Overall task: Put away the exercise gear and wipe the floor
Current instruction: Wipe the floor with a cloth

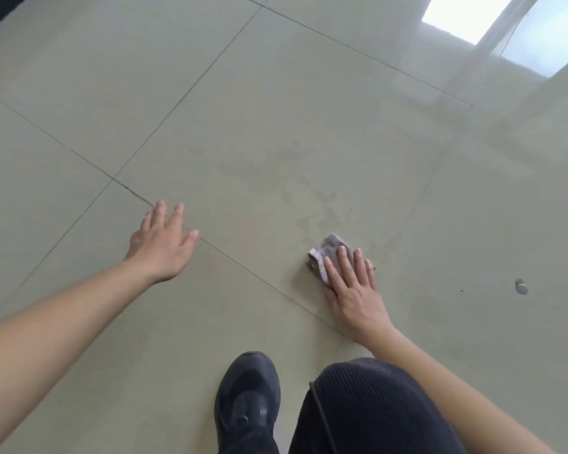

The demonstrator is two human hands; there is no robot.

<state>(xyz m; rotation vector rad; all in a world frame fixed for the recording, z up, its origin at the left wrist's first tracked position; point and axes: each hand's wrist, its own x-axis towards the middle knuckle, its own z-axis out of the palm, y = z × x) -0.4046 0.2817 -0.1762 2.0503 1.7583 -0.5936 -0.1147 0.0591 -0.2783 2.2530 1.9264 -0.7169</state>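
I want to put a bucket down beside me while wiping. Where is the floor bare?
Bare tile lies beyond the left hand and between it and the right hand. Crowded: cloth, shoe, and a small scrap to the right.

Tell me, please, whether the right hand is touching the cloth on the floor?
Touching. The head view shows the right hand lying flat with its fingers spread over the grey cloth, pressing it against the tiled floor, with no gap visible.

Pale grey-green floor (pixel 276 109) tiles with thin dark grout lines and faint lighter smears; grey cloth (pixel 330 253) with a white edge; black shoe (pixel 246 398); dark ribbed trouser leg (pixel 374 411); small grey speck (pixel 521 286)
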